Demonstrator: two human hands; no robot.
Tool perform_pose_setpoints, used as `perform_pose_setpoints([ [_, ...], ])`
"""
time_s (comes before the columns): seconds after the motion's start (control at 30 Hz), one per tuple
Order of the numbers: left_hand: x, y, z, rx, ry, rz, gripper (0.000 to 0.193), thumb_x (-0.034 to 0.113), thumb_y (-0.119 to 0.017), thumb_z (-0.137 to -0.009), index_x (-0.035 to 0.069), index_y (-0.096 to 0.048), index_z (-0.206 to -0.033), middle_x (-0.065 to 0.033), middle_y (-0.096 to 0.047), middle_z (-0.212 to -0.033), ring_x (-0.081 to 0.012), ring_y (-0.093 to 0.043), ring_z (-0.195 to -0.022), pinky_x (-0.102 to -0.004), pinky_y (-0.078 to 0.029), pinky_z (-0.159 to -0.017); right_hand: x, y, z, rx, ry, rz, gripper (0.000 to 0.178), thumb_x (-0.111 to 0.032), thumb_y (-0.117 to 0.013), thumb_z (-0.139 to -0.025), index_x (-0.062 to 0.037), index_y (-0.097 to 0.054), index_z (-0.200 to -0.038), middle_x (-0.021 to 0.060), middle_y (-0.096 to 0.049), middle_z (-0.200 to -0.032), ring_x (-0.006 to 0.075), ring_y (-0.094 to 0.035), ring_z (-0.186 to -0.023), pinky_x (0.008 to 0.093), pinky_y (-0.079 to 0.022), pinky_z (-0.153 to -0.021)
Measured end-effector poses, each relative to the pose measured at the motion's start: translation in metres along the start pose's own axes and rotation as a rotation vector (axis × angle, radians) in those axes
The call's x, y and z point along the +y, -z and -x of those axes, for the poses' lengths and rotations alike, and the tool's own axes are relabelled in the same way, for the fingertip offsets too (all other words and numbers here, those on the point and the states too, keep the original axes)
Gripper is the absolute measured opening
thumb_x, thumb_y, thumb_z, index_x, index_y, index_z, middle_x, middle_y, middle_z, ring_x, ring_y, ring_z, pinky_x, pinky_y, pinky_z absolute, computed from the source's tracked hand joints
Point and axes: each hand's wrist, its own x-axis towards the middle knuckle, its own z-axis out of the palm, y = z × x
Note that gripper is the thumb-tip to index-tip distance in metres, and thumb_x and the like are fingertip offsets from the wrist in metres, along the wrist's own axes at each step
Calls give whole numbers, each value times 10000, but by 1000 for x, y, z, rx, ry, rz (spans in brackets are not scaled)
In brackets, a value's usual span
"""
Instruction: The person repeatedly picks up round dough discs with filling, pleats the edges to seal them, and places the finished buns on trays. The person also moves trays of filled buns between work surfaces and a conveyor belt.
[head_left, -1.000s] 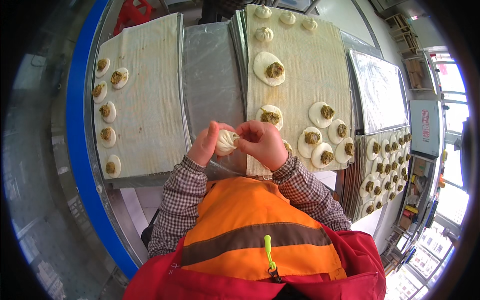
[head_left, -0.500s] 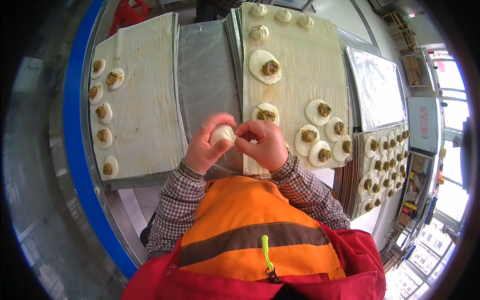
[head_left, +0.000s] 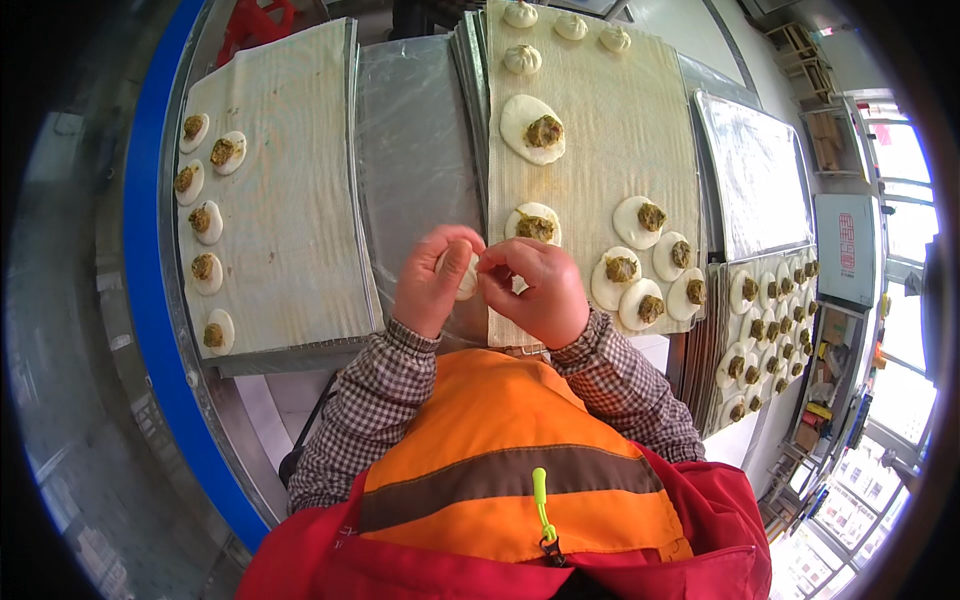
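The left hand and right hand have shifted slightly rightward, covering more of the bun. The left cups it above the worktop; the right pinches its edge. Small, even pinches should work best. It looks white and smooth, partly hidden. Beyond, pleated buns sit on a mat.

L hand holds bun, R hand pinches its edge; 4 pleated buns on cloth.

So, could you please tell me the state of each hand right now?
Left hand: closed around a bun.
Right hand: closed in a pinch at the bun's right edge.
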Motion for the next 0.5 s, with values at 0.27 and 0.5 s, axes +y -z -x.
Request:
perform_pose_setpoints([
  [0.27,1,8,-5,-190,414,266,558,563,-373,-960,43,-576,-962,-37,-605,-776,-111,-589,-629,-234,-474,-502,-1,5,-2,-63,176,218,225,-4,-674,-719,-31,-601,-931,69,-581,-717,196,-601,-579,300,-486,-513],
  [0.5,6,-1,-24,-414,860,460,597,616,-370,-933,55,-556,-1026,-47,-619,-823,-135,-600,-599,-264,-464,-425,10,34,-1,-253,169,132,198,-116,-698,-721,-69,-577,-871,101,-577,-745,313,-577,-596,398,-466,-522],
])
